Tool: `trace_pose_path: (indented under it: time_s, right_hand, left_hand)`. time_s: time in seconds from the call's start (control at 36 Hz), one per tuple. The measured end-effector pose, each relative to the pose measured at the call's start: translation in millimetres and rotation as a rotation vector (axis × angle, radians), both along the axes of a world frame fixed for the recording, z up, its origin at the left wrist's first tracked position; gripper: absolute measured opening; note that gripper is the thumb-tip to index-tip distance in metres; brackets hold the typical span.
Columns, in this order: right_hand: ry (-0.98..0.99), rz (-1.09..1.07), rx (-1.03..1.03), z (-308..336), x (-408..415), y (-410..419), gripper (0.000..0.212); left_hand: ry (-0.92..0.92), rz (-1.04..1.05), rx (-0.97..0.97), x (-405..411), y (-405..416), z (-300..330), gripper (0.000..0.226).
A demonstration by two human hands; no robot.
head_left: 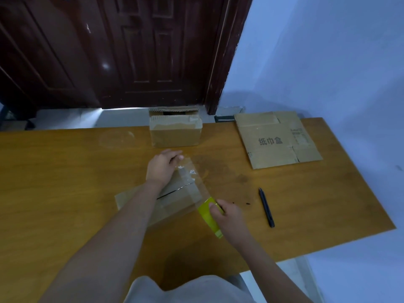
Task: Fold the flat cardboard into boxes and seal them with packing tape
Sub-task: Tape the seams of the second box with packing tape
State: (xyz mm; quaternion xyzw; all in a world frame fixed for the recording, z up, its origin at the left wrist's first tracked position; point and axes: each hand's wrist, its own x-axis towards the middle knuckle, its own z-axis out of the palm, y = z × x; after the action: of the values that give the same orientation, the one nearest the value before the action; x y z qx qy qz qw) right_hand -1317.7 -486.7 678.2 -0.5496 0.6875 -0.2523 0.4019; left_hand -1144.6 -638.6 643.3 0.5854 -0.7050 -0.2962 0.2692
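A folded cardboard box (175,200) lies on the wooden table (65,171) in front of me, its centre seam showing as a dark slit. My left hand (160,167) holds the free end of a clear tape strip (197,176) over the box's far edge. My right hand (229,217) grips a yellow tape roll (207,213) at the box's near right corner, with the strip stretched between the two hands. A taped box (176,132) stands at the table's far edge. A flat cardboard sheet (277,138) with printed characters lies at the far right.
A dark pen-like cutter (266,207) lies on the table right of my right hand. A dark wooden door (131,51) and a pale blue wall (317,51) stand behind the table. The table's right edge ends near the wall.
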Motion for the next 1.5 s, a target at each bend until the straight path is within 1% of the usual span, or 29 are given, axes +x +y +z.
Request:
trace_pose_path:
  time_s: [0.11, 0.17, 0.25, 0.53, 0.81, 0.94, 1.03, 1.11, 1.17, 1.22, 1.33, 1.5]
  right_hand:
    - [-0.012, 0.01, 0.004, 1, 0, 3, 0.032]
    - [-0.008, 0.011, -0.006, 0, 0, 4, 0.032]
    - [0.016, 0.015, -0.023, -4, 1, 5, 0.032]
    - [-0.031, -0.019, -0.019, -6, 0, 9, 0.033]
    - [-0.033, -0.035, -0.018, -9, 2, 3, 0.033]
    - [-0.003, -0.051, 0.015, -14, 2, -1, 0.036]
    - [0.049, -0.061, 0.044, -21, 6, -1, 0.036]
    - [0.096, -0.07, 0.054, -24, 11, 1, 0.031]
    - [0.067, -0.108, 0.057, -24, 15, 1, 0.029]
    - [0.049, -0.129, 0.057, -24, 18, 0, 0.033]
    - [0.068, -0.124, 0.081, -23, 17, -4, 0.034]
    - [0.043, -0.124, 0.113, -17, 12, -6, 0.036]
  left_hand:
    - [-0.017, -0.002, -0.006, 0, 1, 2, 0.042]
    - [-0.016, 0.003, 0.0, -1, 0, 2, 0.038]
    - [-0.043, 0.024, 0.005, -2, 1, 4, 0.026]
    - [-0.149, -0.024, -0.017, -3, 1, 5, 0.026]
    - [-0.102, 0.01, -0.023, -3, -2, 1, 0.023]
    - [-0.124, 0.01, -0.012, -2, -6, -2, 0.022]
    - [-0.147, 0.005, 0.045, -3, -8, -5, 0.021]
    - [-0.161, 0.004, 0.091, -3, -9, -7, 0.021]
    - [-0.177, 0.005, 0.113, -4, -10, -7, 0.021]
    - [-0.196, -0.001, 0.149, -6, -11, -6, 0.021]
    - [-0.192, -0.029, 0.289, -7, -17, -5, 0.019]
    - [-0.104, -0.126, 0.504, -10, -31, -9, 0.015]
